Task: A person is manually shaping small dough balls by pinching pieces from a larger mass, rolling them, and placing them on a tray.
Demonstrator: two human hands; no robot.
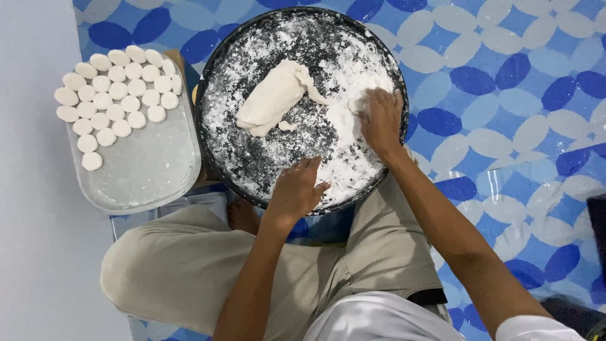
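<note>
A round black tray (218,63) dusted with white flour lies on the floor in front of me. A long lump of white dough (273,98) rests near its middle. My left hand (295,188) lies palm down on the flour at the tray's near edge, fingers together, holding nothing. My right hand (380,119) presses fingers down on a small piece of dough (357,103) in the flour at the tray's right side; whether it grips the piece I cannot tell.
A grey rectangular tray (148,170) to the left holds several flat round dough discs (117,91) in rows at its far end. A blue and white patterned mat (505,95) covers the floor. My crossed legs in beige trousers (189,265) sit under the black tray's near edge.
</note>
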